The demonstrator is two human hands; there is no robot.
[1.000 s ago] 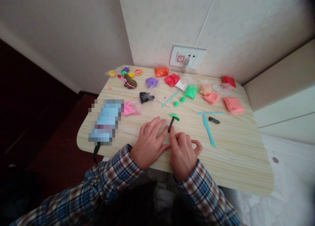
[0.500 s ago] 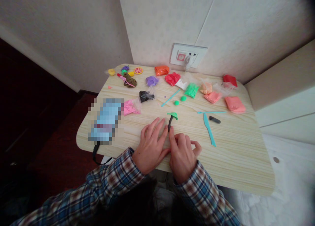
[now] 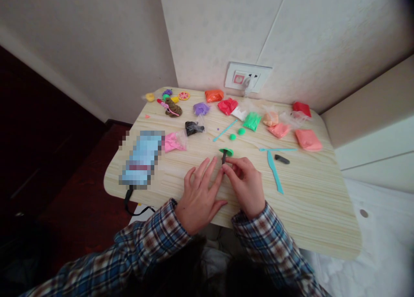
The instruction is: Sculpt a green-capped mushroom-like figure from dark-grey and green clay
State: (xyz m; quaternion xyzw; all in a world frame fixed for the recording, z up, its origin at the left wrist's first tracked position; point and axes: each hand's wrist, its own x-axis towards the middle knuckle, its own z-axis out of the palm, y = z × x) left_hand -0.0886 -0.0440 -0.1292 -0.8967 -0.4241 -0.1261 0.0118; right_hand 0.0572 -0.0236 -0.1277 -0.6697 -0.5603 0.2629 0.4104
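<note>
A small clay piece lies on the wood-patterned table point(image 3: 310, 206), with a green cap point(image 3: 227, 151) and a dark grey clay stem point(image 3: 224, 157). My right hand point(image 3: 247, 185) pinches the stem's lower part between thumb and index finger. Flat on the tabletop, fingers spread, rests my left hand point(image 3: 200, 193), its index fingertip touching or very near the stem's lower end. Just beyond the cap sit two green clay balls point(image 3: 241, 131). To the right are a turquoise clay knife point(image 3: 274, 172) and a short dark grey clay roll point(image 3: 282, 159).
A blurred phone-like device point(image 3: 144, 157) with a black strap lies at left. Bagged clay lumps, among them pink point(image 3: 174, 142), black point(image 3: 194, 128) and bright green point(image 3: 252, 121), line the back. Thin turquoise sticks point(image 3: 224, 130) lie between. A wall socket point(image 3: 248, 78) holds a plug.
My right hand has turned from a pointing finger beside the stem to a thumb-and-index pinch on it. The stem now stands straighter. My left hand stays nearly in place.
</note>
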